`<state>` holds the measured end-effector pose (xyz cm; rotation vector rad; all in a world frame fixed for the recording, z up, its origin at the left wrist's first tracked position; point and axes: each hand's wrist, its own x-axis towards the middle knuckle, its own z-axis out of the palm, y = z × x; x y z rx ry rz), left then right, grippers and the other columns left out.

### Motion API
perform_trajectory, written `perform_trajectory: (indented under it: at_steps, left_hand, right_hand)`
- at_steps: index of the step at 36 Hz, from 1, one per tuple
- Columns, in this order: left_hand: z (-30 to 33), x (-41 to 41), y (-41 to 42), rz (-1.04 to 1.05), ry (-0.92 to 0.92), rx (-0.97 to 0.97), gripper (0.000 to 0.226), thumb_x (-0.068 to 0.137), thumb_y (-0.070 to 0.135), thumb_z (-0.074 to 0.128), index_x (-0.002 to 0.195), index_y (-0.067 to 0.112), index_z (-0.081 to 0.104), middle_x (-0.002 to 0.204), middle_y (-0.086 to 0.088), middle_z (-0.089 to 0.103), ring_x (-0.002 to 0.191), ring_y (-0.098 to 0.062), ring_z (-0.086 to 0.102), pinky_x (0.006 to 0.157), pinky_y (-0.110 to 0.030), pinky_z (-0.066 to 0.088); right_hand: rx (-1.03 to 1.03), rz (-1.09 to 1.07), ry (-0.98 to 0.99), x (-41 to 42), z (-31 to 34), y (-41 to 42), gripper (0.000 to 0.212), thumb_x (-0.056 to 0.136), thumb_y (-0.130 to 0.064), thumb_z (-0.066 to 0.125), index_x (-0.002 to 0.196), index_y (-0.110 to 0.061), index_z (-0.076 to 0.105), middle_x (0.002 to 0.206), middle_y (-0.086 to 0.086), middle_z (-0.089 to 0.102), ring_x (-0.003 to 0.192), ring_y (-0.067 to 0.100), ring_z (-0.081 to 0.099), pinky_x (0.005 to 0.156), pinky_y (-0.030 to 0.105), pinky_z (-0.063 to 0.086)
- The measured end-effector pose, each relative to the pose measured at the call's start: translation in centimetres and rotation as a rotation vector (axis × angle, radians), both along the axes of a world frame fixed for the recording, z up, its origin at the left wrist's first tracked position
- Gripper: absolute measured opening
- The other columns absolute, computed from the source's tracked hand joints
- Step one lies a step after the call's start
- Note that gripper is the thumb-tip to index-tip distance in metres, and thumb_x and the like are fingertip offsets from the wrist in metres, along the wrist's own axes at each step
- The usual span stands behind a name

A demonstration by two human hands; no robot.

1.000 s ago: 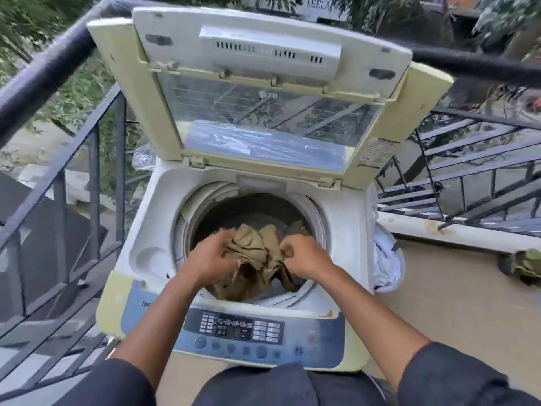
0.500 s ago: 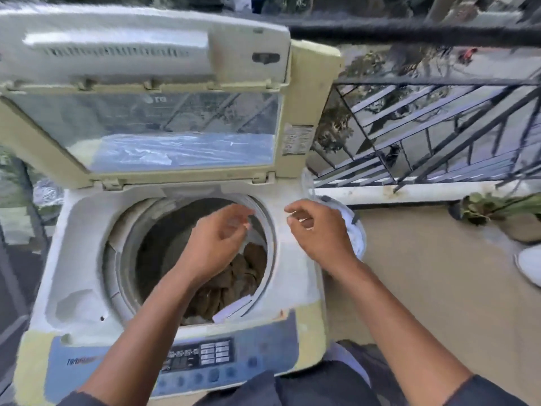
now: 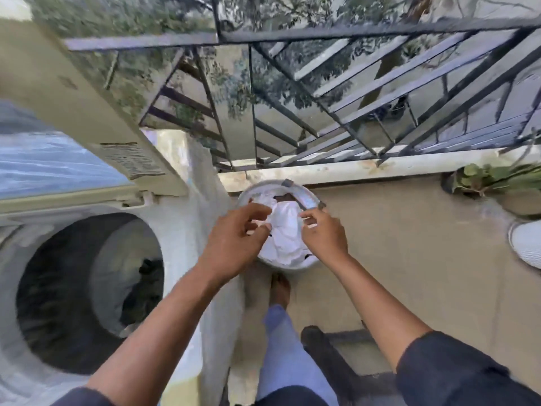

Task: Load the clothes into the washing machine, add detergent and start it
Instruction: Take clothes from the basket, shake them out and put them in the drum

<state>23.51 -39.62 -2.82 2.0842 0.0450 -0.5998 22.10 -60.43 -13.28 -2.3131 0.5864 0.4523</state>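
The top-loading washing machine (image 3: 181,218) fills the left of the view, its lid (image 3: 73,92) raised and its drum (image 3: 87,291) open and dark, with something dark lying inside. To its right on the floor stands a white bucket (image 3: 307,197) holding a white garment (image 3: 285,232). My left hand (image 3: 234,241) and my right hand (image 3: 323,235) are over the bucket, each pinching the white garment from its own side. The beige clothes in the drum are hidden at this angle.
A black metal railing (image 3: 336,92) runs along the balcony's edge behind the bucket. A potted plant (image 3: 491,180) and a white shoe (image 3: 527,241) sit at the right on the tan floor. My bare foot (image 3: 279,288) stands just below the bucket.
My hands let go of the beige clothes in the drum, swung right past the machine's edge, and now grip the white garment in the bucket. The view turned right with them.
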Motion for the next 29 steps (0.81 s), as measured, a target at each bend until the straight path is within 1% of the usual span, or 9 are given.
perform_trajectory:
  at_steps: [6, 11, 14, 16, 19, 22, 24, 26, 29]
  left_hand:
    - [-8.0, 0.8, -4.1, 0.069, 0.157, 0.108, 0.029, 0.097, 0.019, 0.066, 0.125, 0.025, 0.070, 0.115, 0.013, 0.070, 0.108, -0.016, 0.068, 0.096, -0.031, 0.052]
    - [-13.3, 0.6, -5.8, 0.109, 0.254, 0.212, 0.037, 0.096, 0.023, 0.068, 0.134, 0.023, 0.066, 0.122, -0.007, 0.073, 0.100, -0.032, 0.068, 0.090, -0.036, 0.052]
    - [-15.5, 0.1, -6.5, 0.145, 0.283, 0.219, 0.039, 0.097, 0.023, 0.068, 0.136, 0.023, 0.064, 0.120, -0.014, 0.072, 0.074, -0.013, 0.061, 0.085, -0.034, 0.051]
    - [-16.5, -0.3, -6.8, 0.179, 0.310, 0.218, 0.039, 0.098, 0.023, 0.067, 0.137, 0.025, 0.062, 0.120, 0.008, 0.071, 0.073, 0.010, 0.058, 0.082, -0.025, 0.050]
    - [-17.5, -0.6, -7.0, 0.234, 0.353, 0.204, 0.039, 0.100, 0.023, 0.065, 0.138, 0.027, 0.060, 0.095, 0.028, 0.060, 0.072, 0.030, 0.052, 0.065, 0.001, 0.040]
    - [-17.8, -0.6, -7.0, 0.253, 0.371, 0.206, 0.038, 0.100, 0.023, 0.065, 0.138, 0.027, 0.061, 0.082, 0.024, 0.056, 0.068, 0.031, 0.051, 0.064, 0.004, 0.040]
    - [-17.8, -0.4, -6.8, 0.253, 0.375, 0.211, 0.038, 0.101, 0.024, 0.065, 0.138, 0.028, 0.060, 0.081, 0.022, 0.055, 0.068, 0.030, 0.051, 0.063, 0.003, 0.041]
    - [-17.6, -0.3, -6.6, 0.256, 0.382, 0.217, 0.039, 0.101, 0.028, 0.065, 0.139, 0.029, 0.060, 0.082, 0.022, 0.056, 0.068, 0.030, 0.051, 0.062, 0.002, 0.040]
    - [-16.7, 0.0, -6.2, 0.269, 0.380, 0.211, 0.043, 0.100, 0.030, 0.066, 0.142, 0.029, 0.057, 0.085, 0.024, 0.055, 0.070, 0.032, 0.050, 0.063, 0.002, 0.039]
  right_hand:
    - [0.045, 0.049, 0.181, 0.6, -9.3, -3.4, 0.036, 0.087, -0.016, 0.064, 0.121, -0.022, 0.069, 0.119, 0.002, 0.074, 0.111, 0.029, 0.067, 0.090, 0.036, 0.054]
    - [0.111, 0.079, 0.340, 1.3, -16.9, -4.5, 0.043, 0.089, -0.019, 0.065, 0.131, -0.012, 0.064, 0.130, 0.013, 0.069, 0.124, 0.034, 0.062, 0.101, 0.039, 0.050]
    - [0.123, 0.132, 0.421, 1.9, -21.0, -4.3, 0.050, 0.094, -0.022, 0.063, 0.141, -0.006, 0.054, 0.141, 0.018, 0.060, 0.130, 0.037, 0.056, 0.103, 0.038, 0.046]
    - [0.108, 0.161, 0.438, 2.4, -23.2, -3.9, 0.050, 0.094, -0.027, 0.064, 0.137, -0.005, 0.052, 0.139, 0.020, 0.060, 0.127, 0.040, 0.056, 0.100, 0.040, 0.047]
    - [0.105, 0.147, 0.476, 3.0, -26.0, -3.4, 0.052, 0.093, -0.036, 0.066, 0.135, -0.008, 0.053, 0.136, 0.017, 0.060, 0.126, 0.039, 0.056, 0.101, 0.044, 0.050]
    - [0.135, 0.129, 0.457, 3.4, -27.6, -3.1, 0.014, 0.096, -0.029, 0.063, 0.097, -0.017, 0.057, 0.108, 0.011, 0.064, 0.107, 0.035, 0.060, 0.084, 0.037, 0.047]
    - [0.134, 0.091, 0.423, 3.3, -28.2, -3.1, 0.029, 0.096, -0.021, 0.059, 0.072, -0.020, 0.042, 0.079, 0.003, 0.053, 0.088, 0.031, 0.057, 0.071, 0.033, 0.040]
    - [0.139, 0.070, 0.407, 3.1, -27.7, -3.2, 0.032, 0.094, -0.019, 0.060, 0.069, -0.017, 0.041, 0.071, 0.002, 0.049, 0.079, 0.030, 0.056, 0.066, 0.032, 0.037]
    - [0.199, 0.071, 0.372, 3.2, -25.4, -2.9, 0.023, 0.092, -0.019, 0.064, 0.077, -0.004, 0.055, 0.078, 0.013, 0.061, 0.080, 0.033, 0.062, 0.066, 0.035, 0.042]
